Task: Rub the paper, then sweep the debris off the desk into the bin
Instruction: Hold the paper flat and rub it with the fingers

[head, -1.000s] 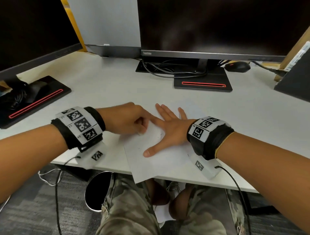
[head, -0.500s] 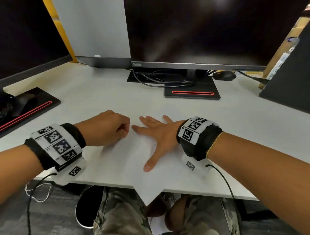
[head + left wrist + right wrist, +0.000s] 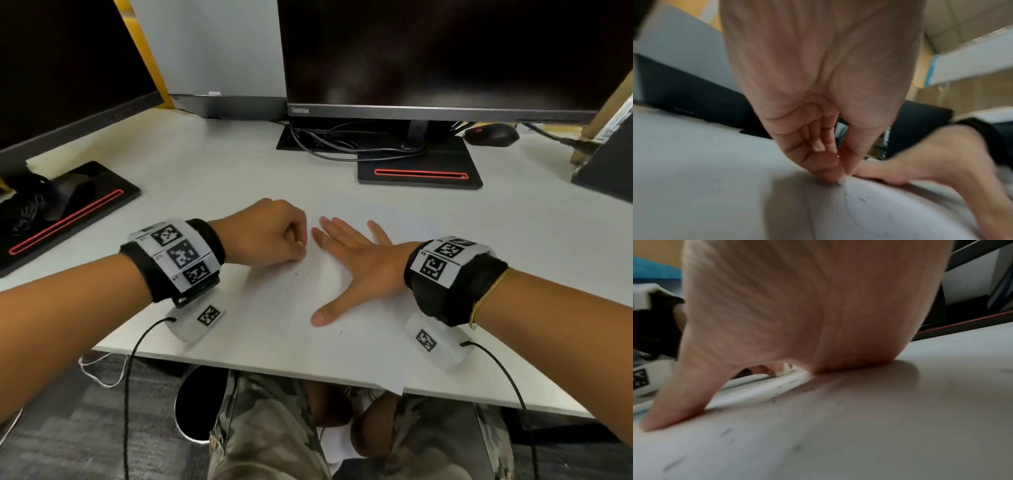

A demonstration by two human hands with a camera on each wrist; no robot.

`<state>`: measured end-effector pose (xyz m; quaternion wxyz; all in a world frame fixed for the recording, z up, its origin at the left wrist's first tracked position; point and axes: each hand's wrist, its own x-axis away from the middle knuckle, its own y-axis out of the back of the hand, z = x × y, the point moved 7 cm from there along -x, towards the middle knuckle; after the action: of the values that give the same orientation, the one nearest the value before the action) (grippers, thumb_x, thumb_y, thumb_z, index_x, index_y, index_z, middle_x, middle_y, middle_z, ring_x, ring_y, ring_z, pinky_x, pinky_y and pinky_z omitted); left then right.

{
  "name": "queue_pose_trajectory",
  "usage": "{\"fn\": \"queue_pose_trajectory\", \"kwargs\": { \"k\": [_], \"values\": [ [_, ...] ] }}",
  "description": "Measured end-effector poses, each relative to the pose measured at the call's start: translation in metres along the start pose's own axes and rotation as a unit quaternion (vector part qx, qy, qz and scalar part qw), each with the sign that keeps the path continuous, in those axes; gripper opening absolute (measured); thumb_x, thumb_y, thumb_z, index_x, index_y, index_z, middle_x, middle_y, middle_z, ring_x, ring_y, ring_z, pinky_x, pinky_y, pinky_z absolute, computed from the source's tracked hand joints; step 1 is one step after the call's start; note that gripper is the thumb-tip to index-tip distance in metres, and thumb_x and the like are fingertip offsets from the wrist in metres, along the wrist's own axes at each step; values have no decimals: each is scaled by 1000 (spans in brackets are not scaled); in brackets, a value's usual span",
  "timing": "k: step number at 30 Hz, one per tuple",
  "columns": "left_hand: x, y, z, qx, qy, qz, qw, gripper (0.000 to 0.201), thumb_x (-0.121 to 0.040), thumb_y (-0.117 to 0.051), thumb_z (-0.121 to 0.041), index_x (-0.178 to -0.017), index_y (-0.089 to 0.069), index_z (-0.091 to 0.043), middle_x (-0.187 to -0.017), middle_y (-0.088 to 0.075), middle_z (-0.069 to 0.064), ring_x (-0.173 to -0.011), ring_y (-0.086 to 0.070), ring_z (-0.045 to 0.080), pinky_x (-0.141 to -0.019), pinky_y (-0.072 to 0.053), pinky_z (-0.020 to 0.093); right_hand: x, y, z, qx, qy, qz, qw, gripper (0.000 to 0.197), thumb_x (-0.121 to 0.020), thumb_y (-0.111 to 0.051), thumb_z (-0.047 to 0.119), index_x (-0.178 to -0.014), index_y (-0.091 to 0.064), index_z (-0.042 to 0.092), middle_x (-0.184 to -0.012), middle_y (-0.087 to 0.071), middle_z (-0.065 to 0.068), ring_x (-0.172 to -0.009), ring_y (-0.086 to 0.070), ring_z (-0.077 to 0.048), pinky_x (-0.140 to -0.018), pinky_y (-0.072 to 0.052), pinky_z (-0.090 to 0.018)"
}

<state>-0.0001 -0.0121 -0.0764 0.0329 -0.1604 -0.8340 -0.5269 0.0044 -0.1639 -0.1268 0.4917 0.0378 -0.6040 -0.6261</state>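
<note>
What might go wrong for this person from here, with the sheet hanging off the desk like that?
The paper overhangs the desk edge, held only by the flat right hand; if that hand lifts, the sheet may slide off. The left hand pinches a small eraser hard against the paper, so a strong stroke could crease or tear it. Dark crumbs lie loose and may scatter onto the lap rather than the bin.
</note>
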Motion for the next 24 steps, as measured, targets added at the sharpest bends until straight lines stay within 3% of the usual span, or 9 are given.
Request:
{"fn": "queue_pose_trajectory", "kwargs": {
  "k": [3,7,12,15,16,19,20,22,24],
  "values": [
    [2,-17,-19,3,-41,120,992,5,-90,-77,-21,-90,-72,-23,-70,-73,-11,-67,-67,3,-66,-53,19,-1,6,0,-8,39,6,999,147,-65,-77,88,-163,24,45,-167,36,25,-147,40,7,-122,30,-49],
    [-17,8,-10,-32,-9,4,999,10,-88,-75,-22,-82,-68,-25,-68,-73,-9,-72,-67,9,-75,-56,30,-5,21,1,20,62,30,997,151,-66,-86,78,-163,24,42,-170,29,25,-152,33,5,-125,24,-45],
    [-11,-19,-32,11,-26,96,995,8,-89,-73,-19,-82,-72,-14,-69,-77,0,-63,-71,8,-67,-56,23,-15,11,-3,-7,69,-8,998,136,-63,-77,90,-166,2,48,-172,31,18,-149,39,5,-124,27,-44],
    [-20,-6,-23,26,16,14,999,8,-87,-73,-17,-81,-73,-13,-65,-77,-1,-60,-71,5,-71,-55,24,-14,8,-2,-1,66,-21,998,143,-63,-78,90,-166,12,45,-170,32,21,-150,39,4,-121,30,-39],
    [-20,-9,-25,31,21,10,999,9,-87,-72,-17,-80,-74,-12,-65,-77,-1,-60,-71,4,-71,-57,25,-14,9,-2,1,61,-20,998,141,-64,-78,89,-167,7,43,-170,32,19,-150,39,3,-121,29,-39],
    [-12,-28,-39,40,12,46,998,13,-88,-71,-17,-79,-75,-10,-64,-76,-1,-58,-69,1,-67,-55,17,-13,12,0,-3,68,-26,997,109,-66,-77,88,-159,-33,53,-172,34,10,-147,44,1,-124,27,-43],
    [-14,-25,-36,43,25,30,998,13,-88,-71,-16,-77,-76,-10,-64,-76,0,-57,-69,1,-66,-53,17,-13,11,-1,0,65,-28,997,117,-64,-77,90,-162,-27,50,-172,34,10,-147,44,1,-124,27,-44],
    [-16,-11,-24,65,61,-40,995,14,-86,-71,-14,-74,-77,-9,-62,-76,1,-55,-68,0,-68,-52,19,-16,8,-4,13,50,-21,998,149,-59,-76,93,-169,9,38,-171,35,13,-149,42,1,-126,25,-45],
    [-14,-15,-26,77,66,-43,994,14,-86,-69,-12,-73,-76,-9,-60,-76,2,-54,-69,2,-68,-55,22,-17,7,-5,14,50,-16,999,149,-60,-77,92,-168,11,38,-170,37,12,-149,42,1,-125,26,-44]
  ]
}}
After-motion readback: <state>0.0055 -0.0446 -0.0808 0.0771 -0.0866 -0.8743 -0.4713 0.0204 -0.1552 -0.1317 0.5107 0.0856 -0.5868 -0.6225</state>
